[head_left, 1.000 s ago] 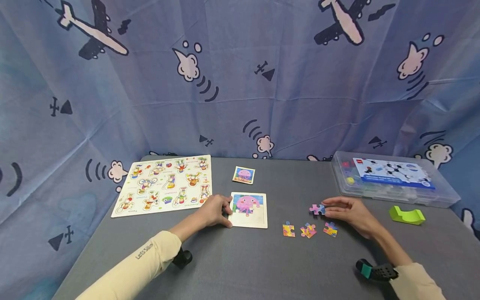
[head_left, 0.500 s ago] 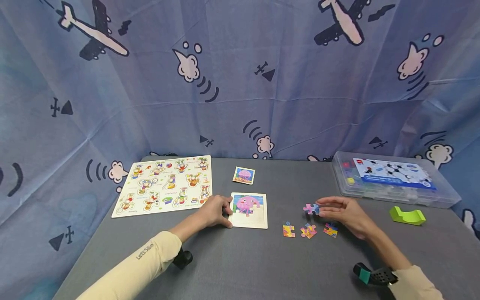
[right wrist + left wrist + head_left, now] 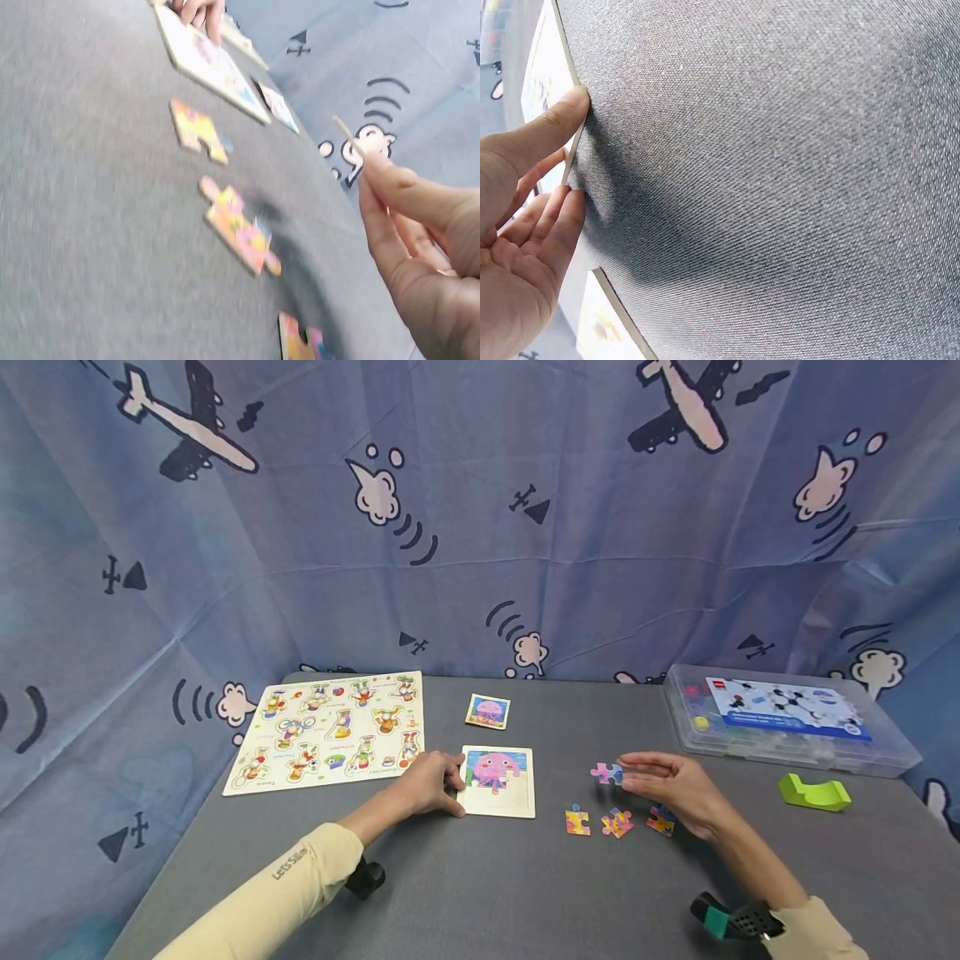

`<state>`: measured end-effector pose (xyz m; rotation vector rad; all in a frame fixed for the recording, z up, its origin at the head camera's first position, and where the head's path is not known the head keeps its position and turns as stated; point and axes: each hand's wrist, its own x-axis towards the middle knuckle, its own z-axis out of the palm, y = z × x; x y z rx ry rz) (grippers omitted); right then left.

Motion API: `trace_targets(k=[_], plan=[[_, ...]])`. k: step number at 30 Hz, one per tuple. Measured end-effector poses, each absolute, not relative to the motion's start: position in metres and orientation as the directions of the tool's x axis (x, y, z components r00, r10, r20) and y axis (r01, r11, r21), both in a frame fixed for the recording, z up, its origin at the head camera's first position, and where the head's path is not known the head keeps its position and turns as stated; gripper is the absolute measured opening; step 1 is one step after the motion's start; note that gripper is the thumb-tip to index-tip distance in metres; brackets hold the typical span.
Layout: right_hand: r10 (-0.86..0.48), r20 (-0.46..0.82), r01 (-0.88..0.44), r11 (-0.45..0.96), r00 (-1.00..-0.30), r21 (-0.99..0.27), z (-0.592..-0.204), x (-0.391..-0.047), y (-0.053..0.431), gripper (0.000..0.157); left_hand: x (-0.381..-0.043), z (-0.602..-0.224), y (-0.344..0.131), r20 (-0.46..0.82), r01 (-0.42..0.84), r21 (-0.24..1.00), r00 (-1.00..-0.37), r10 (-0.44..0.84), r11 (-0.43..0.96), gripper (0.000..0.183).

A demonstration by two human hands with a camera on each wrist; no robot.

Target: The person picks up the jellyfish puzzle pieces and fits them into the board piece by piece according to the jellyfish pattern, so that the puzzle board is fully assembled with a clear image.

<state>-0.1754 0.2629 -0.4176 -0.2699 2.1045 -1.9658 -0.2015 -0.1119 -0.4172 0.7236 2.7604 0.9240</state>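
My right hand (image 3: pixel 675 787) pinches a pink and blue jigsaw piece (image 3: pixel 606 773) between thumb and fingers, raised over the table. The right wrist view shows this piece edge-on as a thin strip. To its left lies a square jigsaw tray (image 3: pixel 519 802), partly filled with a pink octopus picture; its lower right is bare. My left hand (image 3: pixel 429 783) grips the tray's left edge, thumb at the near corner and fingers farther up. Loose jigsaw pieces lie right of the tray: one yellow piece (image 3: pixel 577 822), one pink and yellow piece (image 3: pixel 617 822), and another piece (image 3: pixel 661 821) partly under the right hand.
A small octopus picture card (image 3: pixel 487 711) lies behind the tray. At left is a large board of cartoon figures (image 3: pixel 322 731). A clear plastic case (image 3: pixel 787 718) and a lime green block (image 3: pixel 815 792) stand at right. A patterned curtain (image 3: pixel 480 543) hangs behind the table.
My right hand has moved left with the pink and blue jigsaw piece, toward the tray. The left hand and the tray have stayed put.
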Motion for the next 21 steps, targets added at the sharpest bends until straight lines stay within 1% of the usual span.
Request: trace_targets(k=[9,14,21], plan=[[-0.292,-0.076,0.074,0.02,-0.953,-0.997,-0.416,-0.178,0.246,0.04,-0.202,-0.418,-0.113,0.024,0.405,0.605,-0.87,0.493,0.685,0.027],[-0.28,-0.073,0.071,0.017,-0.957,-0.997,-0.42,-0.181,0.234,0.042,-0.202,-0.42,-0.114,0.029,0.411,0.6,-0.869,0.494,0.686,0.027],[-0.275,-0.072,0.08,-0.017,-0.959,-0.997,-0.427,-0.185,0.219,0.039,-0.201,-0.418,-0.113,0.019,0.396,0.595,-0.877,0.48,0.7,0.028]])
